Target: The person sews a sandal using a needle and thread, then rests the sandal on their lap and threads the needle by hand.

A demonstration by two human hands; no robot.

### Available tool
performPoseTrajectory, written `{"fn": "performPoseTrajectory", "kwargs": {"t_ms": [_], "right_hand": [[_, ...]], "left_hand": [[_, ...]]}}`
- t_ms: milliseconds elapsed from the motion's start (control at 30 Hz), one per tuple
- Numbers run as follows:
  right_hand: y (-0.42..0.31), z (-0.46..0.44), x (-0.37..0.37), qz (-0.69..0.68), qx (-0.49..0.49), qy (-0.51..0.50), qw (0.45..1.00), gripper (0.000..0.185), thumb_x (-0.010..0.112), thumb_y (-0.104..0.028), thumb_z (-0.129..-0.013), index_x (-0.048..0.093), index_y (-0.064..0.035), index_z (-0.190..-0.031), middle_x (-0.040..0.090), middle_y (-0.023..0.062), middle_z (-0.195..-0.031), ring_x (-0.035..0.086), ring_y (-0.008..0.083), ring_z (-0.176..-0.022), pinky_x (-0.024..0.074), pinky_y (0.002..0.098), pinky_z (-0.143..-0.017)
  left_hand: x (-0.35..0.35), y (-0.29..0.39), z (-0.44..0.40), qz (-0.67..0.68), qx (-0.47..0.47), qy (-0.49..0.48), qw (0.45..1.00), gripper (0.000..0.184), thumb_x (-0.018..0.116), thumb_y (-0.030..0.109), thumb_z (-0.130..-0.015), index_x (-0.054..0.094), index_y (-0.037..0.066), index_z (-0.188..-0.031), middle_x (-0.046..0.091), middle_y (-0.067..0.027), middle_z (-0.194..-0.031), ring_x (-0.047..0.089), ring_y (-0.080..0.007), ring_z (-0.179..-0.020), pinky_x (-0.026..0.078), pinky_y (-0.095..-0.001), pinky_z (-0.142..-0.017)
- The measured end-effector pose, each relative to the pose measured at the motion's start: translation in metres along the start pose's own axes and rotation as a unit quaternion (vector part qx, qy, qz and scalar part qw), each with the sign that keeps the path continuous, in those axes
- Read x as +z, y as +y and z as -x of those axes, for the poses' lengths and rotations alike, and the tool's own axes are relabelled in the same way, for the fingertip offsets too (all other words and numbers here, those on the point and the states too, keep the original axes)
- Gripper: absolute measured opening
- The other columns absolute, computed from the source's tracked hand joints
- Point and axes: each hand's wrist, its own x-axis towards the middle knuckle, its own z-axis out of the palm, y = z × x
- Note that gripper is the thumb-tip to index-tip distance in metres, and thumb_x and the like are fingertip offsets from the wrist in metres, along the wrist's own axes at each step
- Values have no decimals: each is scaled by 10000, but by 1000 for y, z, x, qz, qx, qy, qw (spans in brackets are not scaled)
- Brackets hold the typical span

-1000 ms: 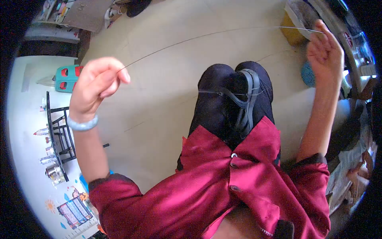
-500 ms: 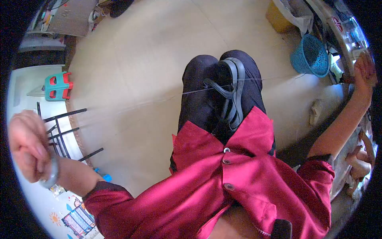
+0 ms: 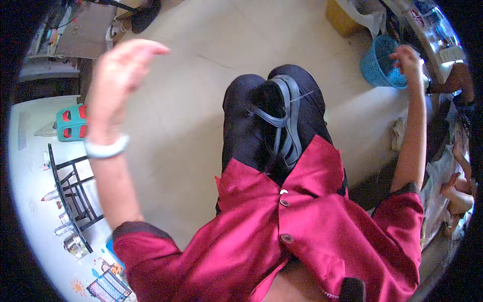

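A grey sandal [image 3: 288,121] is held between the two black-trousered knees, its strap sticking out to the left. A short stretch of pale thread [image 3: 302,96] crosses its right edge. My left hand [image 3: 121,75], with a pale bracelet on the wrist, is raised at the upper left, blurred, its fingers pressed together. My right hand [image 3: 406,59] is raised at the upper right in front of the blue basket, its fingers curled together. Whatever either hand pinches is too small to make out.
A blue basket [image 3: 380,63] and a yellow bin [image 3: 342,19] stand at the upper right. A green and red stool [image 3: 71,123] and a black rack [image 3: 75,196] are on the left. Another person's limbs [image 3: 458,194] show at the far right.
Both hands were spread wide with thread stretched across the sandal; they have since moved upward and inward. The long stretched thread no longer shows clearly.
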Motion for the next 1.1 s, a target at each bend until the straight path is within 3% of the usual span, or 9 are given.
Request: {"fn": "performPoseTrajectory", "kwargs": {"t_ms": [67,100,233,400,567,600,867,1000,1100], "right_hand": [[18,23,17,373,-10,99,923,200,554,-255,-826,640,-102,-922,656,67,-926,625,247,-823,480,329,-689],[37,28,15,398,-46,148,904,188,565,-244,-803,645,-137,-936,630,81,-995,588,305,-935,459,372,-779],[-2,63,14,295,-103,331,890,139,604,-192,-819,676,-107,-901,648,44,-990,628,174,-847,478,293,-765],[-166,130,110,-173,-285,94,938,161,522,-52,-857,625,27,-952,640,119,-1002,587,166,-926,441,261,-843],[-218,157,193,-358,-98,-185,910,146,514,-115,-855,566,18,-823,623,84,-768,533,75,-603,399,217,-491],[-226,163,188,-329,-35,-221,917,159,532,-105,-833,574,44,-800,607,79,-646,580,106,-652,467,263,-576],[-195,156,190,-354,-59,-135,924,132,549,-103,-851,601,18,-840,542,-27,-653,451,27,-577,354,183,-506],[-182,149,183,-358,-41,-83,929,126,545,-149,-875,604,-38,-883,422,-80,-617,327,3,-522,218,160,-451],[-171,138,168,-364,-26,-40,930,124,568,-135,-859,623,-24,-869,489,-54,-652,397,17,-567,287,168,-481]], "left_hand": [[43,-21,-5,97,-16,-43,994,239,544,278,-882,654,66,-901,355,110,-532,256,2,-460,159,-190,-412],[58,-27,-6,158,-40,-69,984,228,549,267,-879,653,64,-897,362,106,-534,267,4,-460,169,-187,-409],[89,-27,-3,257,-88,-97,958,212,550,227,-873,648,39,-880,375,94,-528,289,3,-459,178,-174,-411],[115,-5,-5,246,-3,-182,952,192,547,164,-870,651,4,-853,453,65,-553,358,-10,-490,248,-168,-440],[113,14,0,185,5,-143,972,190,550,163,-872,632,1,-817,506,33,-593,386,-16,-504,270,-163,-450],[106,13,4,184,1,-140,973,190,550,163,-872,632,1,-817,506,33,-593,386,-16,-504,270,-163,-450],[92,-35,20,438,-85,-195,873,236,495,251,-916,558,28,-870,404,42,-553,255,-8,-439,189,-151,-393],[90,-52,30,471,-115,-117,867,240,470,235,-930,567,26,-860,410,39,-562,272,-5,-436,197,-153,-391],[83,-61,36,462,-115,-71,876,234,462,237,-936,546,29,-870,389,39,-575,266,-7,-434,197,-152,-378]]}}
